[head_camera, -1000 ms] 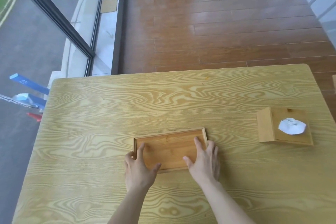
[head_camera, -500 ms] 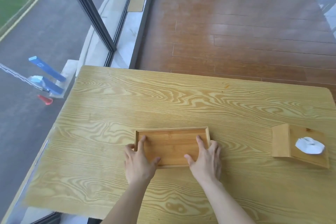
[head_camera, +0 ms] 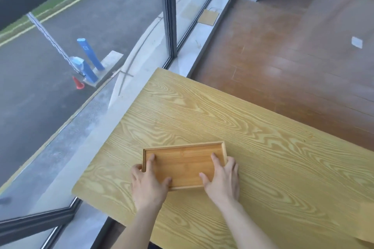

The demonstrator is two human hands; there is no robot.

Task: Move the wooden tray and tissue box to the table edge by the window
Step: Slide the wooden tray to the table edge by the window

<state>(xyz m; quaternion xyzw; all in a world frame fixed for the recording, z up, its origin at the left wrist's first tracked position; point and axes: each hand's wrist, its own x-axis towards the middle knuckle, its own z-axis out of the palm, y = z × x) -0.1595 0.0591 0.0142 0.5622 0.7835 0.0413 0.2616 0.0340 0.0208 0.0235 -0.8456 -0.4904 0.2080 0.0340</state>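
Glass fills the left of the scene: a window (head_camera: pixel 81 50) with a dark frame, a road and an orange cone (head_camera: pixel 78 83) beyond it. Right of the window, brown wooden flooring (head_camera: pixel 293 56) runs far into the room. A pale, strongly grained table (head_camera: pixel 273 157) spans the near right, its left edge close to the window sill. The wooden tray (head_camera: pixel 183 162) lies flat on the table, near that left edge but not at it. Each hand grips one end. The left hand (head_camera: pixel 148 185) clamps the near-left corner, fingers over the rim and thumb inside. The right hand (head_camera: pixel 222 180) clamps the right end the same way. The tissue box is out of view.
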